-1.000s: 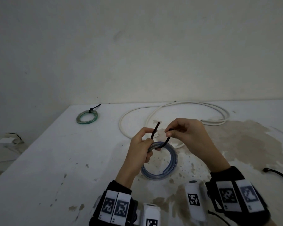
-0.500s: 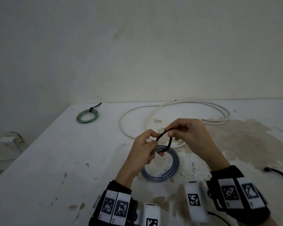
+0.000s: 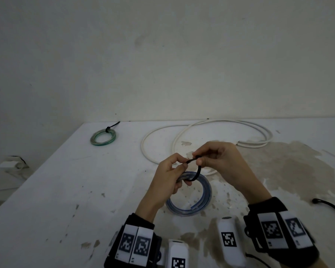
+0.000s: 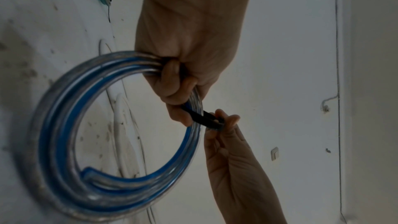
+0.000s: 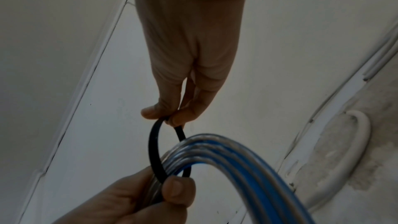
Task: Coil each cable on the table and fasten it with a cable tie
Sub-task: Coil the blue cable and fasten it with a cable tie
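Note:
A coiled clear-and-blue cable (image 3: 199, 202) hangs above the table in front of me. My left hand (image 3: 172, 175) grips the top of the coil (image 4: 64, 125) and one side of a black cable tie (image 3: 196, 173) looped around it. My right hand (image 3: 211, 157) pinches the two ends of the tie (image 5: 155, 142) together above the coil (image 5: 237, 168). In the left wrist view the tie (image 4: 206, 120) runs from my left fingers to my right fingertips. A loose white cable (image 3: 201, 136) lies in big loops behind the hands.
A green coil (image 3: 103, 136) fastened with a black tie lies at the table's far left. Another black tie (image 3: 331, 206) lies at the right edge. The white table (image 3: 46, 200) is stained brown on its right; a wall stands just behind it.
The tie's two ends stood apart as an open U; my right hand has brought them together into a closed loop over the coil. The coil has stayed in my left hand.

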